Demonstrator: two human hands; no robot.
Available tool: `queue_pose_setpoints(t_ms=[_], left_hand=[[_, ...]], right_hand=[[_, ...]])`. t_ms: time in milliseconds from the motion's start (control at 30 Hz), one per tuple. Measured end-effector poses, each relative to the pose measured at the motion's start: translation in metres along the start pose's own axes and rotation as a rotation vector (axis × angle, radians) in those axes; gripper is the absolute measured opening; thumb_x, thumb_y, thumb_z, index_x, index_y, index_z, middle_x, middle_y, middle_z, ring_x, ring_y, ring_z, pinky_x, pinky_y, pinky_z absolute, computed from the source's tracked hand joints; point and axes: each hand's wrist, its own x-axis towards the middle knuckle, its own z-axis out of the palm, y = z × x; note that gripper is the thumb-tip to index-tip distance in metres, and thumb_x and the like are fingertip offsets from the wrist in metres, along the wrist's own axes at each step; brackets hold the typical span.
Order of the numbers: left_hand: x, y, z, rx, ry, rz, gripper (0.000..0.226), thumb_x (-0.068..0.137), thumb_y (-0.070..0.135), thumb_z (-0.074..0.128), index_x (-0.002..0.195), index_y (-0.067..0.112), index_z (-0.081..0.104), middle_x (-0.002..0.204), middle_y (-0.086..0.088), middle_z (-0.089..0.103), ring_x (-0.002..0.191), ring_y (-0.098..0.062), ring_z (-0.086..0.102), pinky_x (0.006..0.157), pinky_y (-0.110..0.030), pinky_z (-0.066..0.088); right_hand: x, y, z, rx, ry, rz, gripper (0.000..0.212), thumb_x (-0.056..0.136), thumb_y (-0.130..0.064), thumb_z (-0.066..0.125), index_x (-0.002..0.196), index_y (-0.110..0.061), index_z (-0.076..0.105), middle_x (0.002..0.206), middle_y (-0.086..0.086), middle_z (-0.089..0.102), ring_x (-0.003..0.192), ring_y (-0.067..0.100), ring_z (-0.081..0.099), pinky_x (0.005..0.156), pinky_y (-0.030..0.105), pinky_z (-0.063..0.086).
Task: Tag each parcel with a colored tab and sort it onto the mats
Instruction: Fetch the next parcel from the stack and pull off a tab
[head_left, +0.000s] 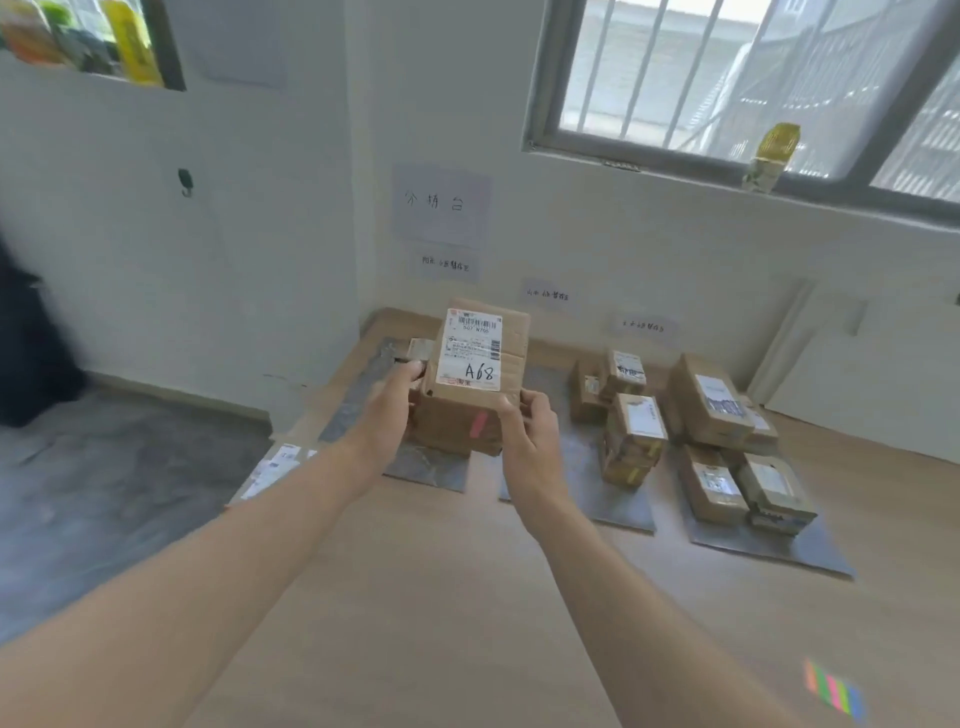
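Observation:
Both my hands hold a brown cardboard parcel (480, 374) above the left grey mat (431, 467). Its white label reads A68, and a pink tab (479, 422) sticks to its near side. My left hand (397, 397) grips the parcel's left side; my right hand (527, 421) grips its lower right corner. Another small parcel (420, 349) lies behind on the left mat, partly hidden. The middle mat (613, 499) carries several stacked parcels (631, 421). On the right mat (769, 545) lie several more parcels (714, 402). A strip of coloured tabs (834, 693) lies on the wooden floor at the lower right.
Paper signs (441, 205) hang on the white wall above the mats. A flat labelled packet (275, 467) lies on the floor's left edge beside a grey floor area. A yellow bottle (771, 156) stands on the window sill.

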Motion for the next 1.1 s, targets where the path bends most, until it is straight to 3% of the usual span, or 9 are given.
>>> queue_pose_setpoints(t_ms=[133, 267, 367, 467, 600, 733, 900, 1000, 1100], left_hand=[[0.039, 0.001, -0.041, 0.007, -0.012, -0.022, 0.04, 0.108, 0.032, 0.032, 0.085, 0.03, 0.066, 0.061, 0.02, 0.07, 0.056, 0.007, 0.064, 0.055, -0.008, 0.049], [0.081, -0.007, -0.064, 0.074, 0.018, -0.055, 0.043, 0.108, 0.035, 0.03, 0.085, 0.031, 0.066, 0.065, 0.026, 0.07, 0.064, 0.009, 0.065, 0.075, -0.019, 0.047], [0.114, -0.015, -0.076, 0.119, 0.024, -0.085, 0.05, 0.106, 0.041, 0.03, 0.082, 0.034, 0.073, 0.068, 0.025, 0.071, 0.084, -0.001, 0.067, 0.086, -0.023, 0.046], [0.145, -0.022, -0.086, 0.129, 0.056, -0.102, 0.052, 0.105, 0.046, 0.032, 0.079, 0.039, 0.078, 0.083, 0.018, 0.074, 0.1, -0.012, 0.062, 0.099, -0.031, 0.043], [0.193, -0.032, -0.093, 0.154, 0.101, -0.176, 0.035, 0.104, 0.047, 0.034, 0.094, 0.035, 0.065, 0.101, 0.01, 0.066, 0.114, -0.02, 0.058, 0.109, -0.037, 0.036], [0.243, -0.047, -0.095, 0.198, 0.078, -0.194, 0.038, 0.106, 0.045, 0.03, 0.092, 0.036, 0.064, 0.094, 0.014, 0.066, 0.106, -0.017, 0.061, 0.101, -0.034, 0.038], [0.321, -0.063, -0.1, 0.215, 0.032, -0.246, 0.04, 0.105, 0.046, 0.029, 0.09, 0.036, 0.064, 0.089, 0.012, 0.061, 0.103, -0.02, 0.056, 0.099, -0.037, 0.038], [0.368, -0.075, -0.103, 0.192, 0.052, -0.253, 0.041, 0.104, 0.045, 0.031, 0.081, 0.032, 0.062, 0.08, 0.011, 0.058, 0.096, -0.021, 0.05, 0.087, -0.035, 0.038], [0.418, -0.092, -0.097, 0.185, 0.055, -0.226, 0.044, 0.104, 0.042, 0.03, 0.077, 0.03, 0.063, 0.065, 0.019, 0.063, 0.084, -0.013, 0.053, 0.077, -0.029, 0.037]], right_hand=[[0.019, 0.002, 0.06, -0.021, -0.017, 0.063, 0.044, 0.085, -0.061, 0.053, 0.118, -0.033, 0.055, 0.127, 0.002, 0.057, 0.107, 0.011, 0.065, 0.094, 0.037, 0.057], [0.054, 0.002, 0.09, -0.016, -0.082, 0.081, 0.028, 0.1, -0.038, 0.056, 0.125, -0.026, 0.054, 0.124, -0.007, 0.059, 0.104, -0.001, 0.061, 0.082, 0.015, 0.051], [0.089, 0.014, 0.108, -0.049, -0.135, 0.095, 0.037, 0.091, -0.045, 0.057, 0.125, -0.03, 0.059, 0.125, -0.013, 0.064, 0.117, 0.004, 0.06, 0.097, 0.027, 0.05], [0.121, 0.023, 0.123, -0.01, -0.237, 0.164, 0.027, 0.092, -0.04, 0.057, 0.119, -0.041, 0.059, 0.123, -0.017, 0.067, 0.117, 0.005, 0.062, 0.102, 0.038, 0.052], [0.161, 0.039, 0.147, 0.018, -0.287, 0.168, 0.028, 0.093, -0.041, 0.055, 0.118, -0.05, 0.06, 0.125, -0.019, 0.066, 0.115, 0.001, 0.061, 0.105, 0.04, 0.051], [0.197, 0.064, 0.17, 0.013, -0.294, 0.226, 0.047, 0.089, -0.05, 0.054, 0.136, -0.045, 0.054, 0.132, -0.021, 0.062, 0.123, 0.002, 0.057, 0.111, 0.042, 0.045], [0.259, 0.086, 0.201, -0.008, -0.245, 0.303, 0.048, 0.09, -0.051, 0.052, 0.137, -0.04, 0.054, 0.128, -0.022, 0.065, 0.121, 0.001, 0.057, 0.111, 0.039, 0.043], [0.299, 0.1, 0.221, -0.02, -0.204, 0.329, 0.037, 0.096, -0.044, 0.051, 0.132, -0.039, 0.056, 0.122, -0.022, 0.066, 0.114, -0.002, 0.058, 0.1, 0.031, 0.042], [0.339, 0.116, 0.243, -0.012, -0.125, 0.353, 0.038, 0.095, -0.041, 0.052, 0.132, -0.035, 0.056, 0.12, -0.015, 0.068, 0.113, 0.006, 0.061, 0.102, 0.034, 0.046]])
